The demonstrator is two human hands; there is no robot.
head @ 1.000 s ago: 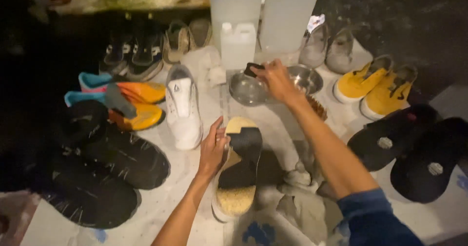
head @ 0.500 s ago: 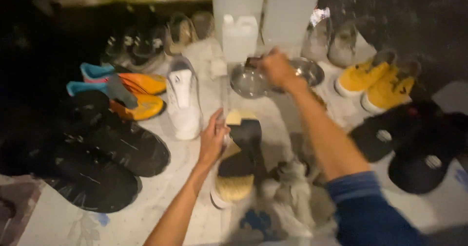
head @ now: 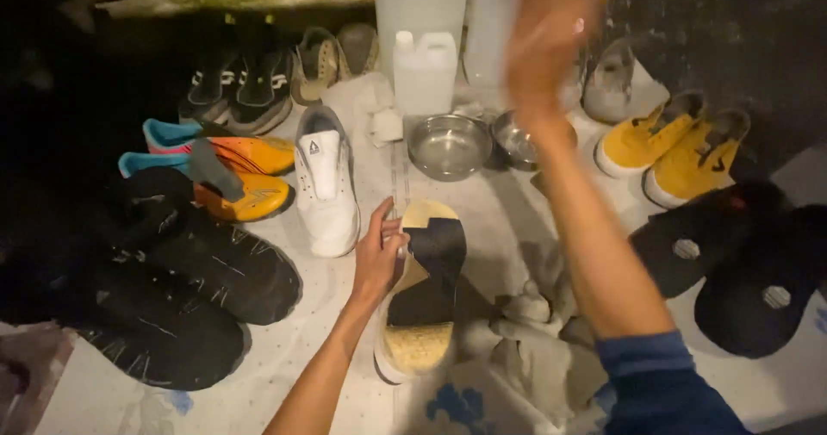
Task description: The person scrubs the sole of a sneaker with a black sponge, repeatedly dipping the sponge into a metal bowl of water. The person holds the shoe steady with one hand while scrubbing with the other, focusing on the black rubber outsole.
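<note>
A shoe [head: 424,293] lies sole up on the cloth in front of me, its sole black and tan. My left hand [head: 379,254] rests against its left side, fingers on the edge. My right hand [head: 551,39] is raised high over the two metal bowls [head: 448,146], blurred by motion, fingers apart, and I see nothing in it. A white sneaker [head: 326,181] stands just left of my left hand.
Black shoes [head: 172,288] fill the left. Orange-and-blue shoes [head: 228,172] lie behind them. Yellow shoes [head: 680,142] sit at the right, black shoes [head: 732,263] nearer. White plastic jugs [head: 422,34] stand at the back. A crumpled grey rag [head: 534,340] lies by the upturned shoe.
My right hand has lifted from the metal bowls up into the air. My left hand stays on the upturned shoe.
</note>
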